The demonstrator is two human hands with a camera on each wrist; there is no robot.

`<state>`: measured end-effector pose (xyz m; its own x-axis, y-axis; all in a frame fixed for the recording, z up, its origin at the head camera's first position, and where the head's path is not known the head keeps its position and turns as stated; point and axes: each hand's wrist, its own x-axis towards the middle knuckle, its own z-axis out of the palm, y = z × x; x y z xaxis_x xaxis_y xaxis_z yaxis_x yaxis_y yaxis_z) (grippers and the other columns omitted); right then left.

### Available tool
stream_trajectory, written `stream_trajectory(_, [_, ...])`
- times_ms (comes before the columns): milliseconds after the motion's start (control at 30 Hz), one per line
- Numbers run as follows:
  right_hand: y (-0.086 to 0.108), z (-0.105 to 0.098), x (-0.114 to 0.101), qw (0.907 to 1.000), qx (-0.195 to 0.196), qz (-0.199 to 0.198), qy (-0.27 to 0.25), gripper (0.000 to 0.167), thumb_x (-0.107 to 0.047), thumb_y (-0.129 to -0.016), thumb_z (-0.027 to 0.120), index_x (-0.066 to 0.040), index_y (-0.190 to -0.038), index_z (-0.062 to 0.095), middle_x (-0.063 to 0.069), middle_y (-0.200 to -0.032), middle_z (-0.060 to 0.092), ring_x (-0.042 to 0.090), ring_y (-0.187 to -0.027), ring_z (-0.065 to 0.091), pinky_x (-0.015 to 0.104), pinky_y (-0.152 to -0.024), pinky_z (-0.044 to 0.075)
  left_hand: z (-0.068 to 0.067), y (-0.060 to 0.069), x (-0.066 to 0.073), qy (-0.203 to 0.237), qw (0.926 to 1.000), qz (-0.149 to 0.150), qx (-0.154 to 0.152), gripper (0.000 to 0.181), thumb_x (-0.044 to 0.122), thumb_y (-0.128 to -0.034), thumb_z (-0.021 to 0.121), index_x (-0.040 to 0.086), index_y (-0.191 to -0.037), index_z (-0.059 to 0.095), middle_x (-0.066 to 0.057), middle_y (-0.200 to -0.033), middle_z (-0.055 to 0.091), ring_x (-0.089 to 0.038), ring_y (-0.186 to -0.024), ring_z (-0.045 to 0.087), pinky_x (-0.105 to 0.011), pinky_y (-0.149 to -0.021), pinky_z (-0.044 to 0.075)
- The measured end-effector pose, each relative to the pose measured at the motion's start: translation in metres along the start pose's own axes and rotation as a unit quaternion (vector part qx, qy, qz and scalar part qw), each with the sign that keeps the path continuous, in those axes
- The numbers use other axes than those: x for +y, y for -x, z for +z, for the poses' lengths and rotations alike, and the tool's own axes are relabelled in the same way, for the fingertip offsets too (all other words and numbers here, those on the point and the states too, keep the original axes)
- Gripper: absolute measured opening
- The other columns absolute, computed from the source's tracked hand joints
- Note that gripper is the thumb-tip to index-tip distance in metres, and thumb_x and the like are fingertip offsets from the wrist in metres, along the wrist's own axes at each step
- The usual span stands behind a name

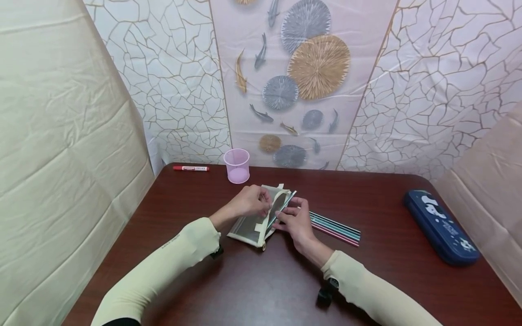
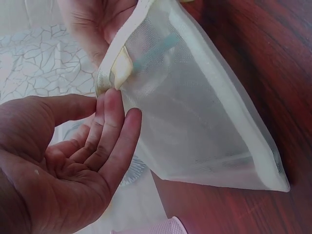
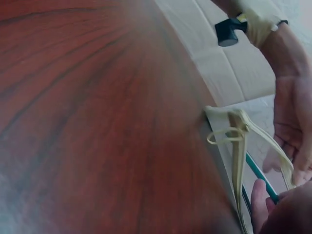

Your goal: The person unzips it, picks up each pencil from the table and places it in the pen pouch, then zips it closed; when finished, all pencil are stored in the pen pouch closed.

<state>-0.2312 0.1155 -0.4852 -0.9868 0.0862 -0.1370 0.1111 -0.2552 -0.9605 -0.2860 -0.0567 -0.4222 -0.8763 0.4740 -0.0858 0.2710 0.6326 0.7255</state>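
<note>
A cream-edged mesh zip pouch (image 1: pixel 246 227) is tilted up off the table between both hands, its zip side spread apart. My left hand (image 1: pixel 250 201) pinches one edge of its opening between thumb and fingertips, which the left wrist view shows closely. At the opening, my right hand (image 1: pixel 297 224) holds a slim teal pencil (image 3: pixel 262 176); a darker stick shows beside it, but the exact number held is unclear. Through the mesh in the left wrist view, a blurred teal length (image 2: pixel 158 51) shows. Several pencils (image 1: pixel 336 230), dark, teal and pinkish-red, lie side by side right of my right hand.
Behind the pouch stands a pink mesh cup (image 1: pixel 237 174), and a red marker (image 1: pixel 190 168) lies at the table's back left. A dark blue pencil case (image 1: pixel 440 228) is near the right edge. Patterned cloth (image 1: pixel 179 86) hangs behind the table.
</note>
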Motion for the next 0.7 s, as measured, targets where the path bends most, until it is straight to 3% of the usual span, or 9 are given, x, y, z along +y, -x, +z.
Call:
stream_trajectory(367, [0.0023,0.0114,0.0002,0.9977,-0.023,0.005,0.064,0.076,0.012,-0.087,0.07,-0.001,-0.149,0.027,0.025,-0.118,0.056,0.013,-0.074,0.07,0.034,-0.069,0.065,0.0041,0.0001,0.0058,-0.012,0.9999,-0.005,-0.002,0.005,0.013,-0.0982,0.071,0.012,-0.094,0.072,0.001,-0.075,0.076,-0.02,-0.073,0.079,-0.023,-0.06,0.053])
stream_trajectory(700, [-0.0015,0.0092,0.0025,0.9965,-0.021,0.02,0.079,0.079,0.008,-0.088,0.073,0.0,-0.152,0.028,0.025,-0.126,0.049,0.018,-0.077,0.067,0.034,-0.072,0.065,0.0062,0.0013,0.0097,-0.014,0.9999,0.0,0.0,0.005,0.011,-0.098,0.071,0.012,-0.093,0.072,0.001,-0.074,0.075,-0.021,-0.074,0.079,-0.022,-0.06,0.052])
